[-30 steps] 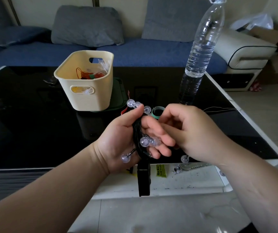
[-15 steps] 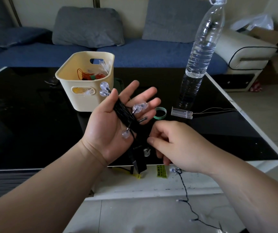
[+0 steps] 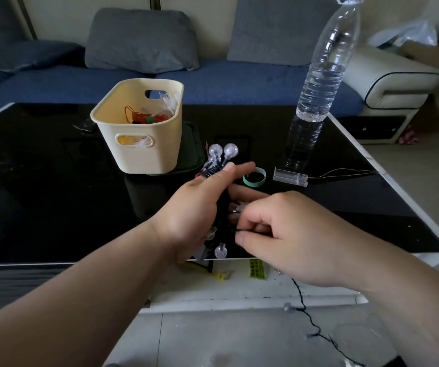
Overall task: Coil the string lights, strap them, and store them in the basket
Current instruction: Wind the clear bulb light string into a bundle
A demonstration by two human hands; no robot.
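Note:
My left hand [image 3: 199, 207] holds a bundle of black string lights [image 3: 219, 160] with clear round bulbs, thumb across the coil, over the black table. My right hand [image 3: 287, 234] pinches the black wire just right of the bundle. The loose wire tail [image 3: 309, 316] hangs from it down to the floor, with bulbs along it. A cream basket [image 3: 144, 147] stands on the table behind and left of my hands, holding orange and clear light strings. A green strap ring [image 3: 254, 176] lies on the table just beyond my left fingers.
A tall water bottle [image 3: 321, 83] stands at the back right of the glossy black table [image 3: 40, 194]. A clear battery box [image 3: 290, 177] with thin wires lies near the strap. A blue sofa with grey cushions is behind.
My left hand closed its fingers on the bundle and tipped its bulbs forward. My right hand rose from below, bringing the wire up against the coil.

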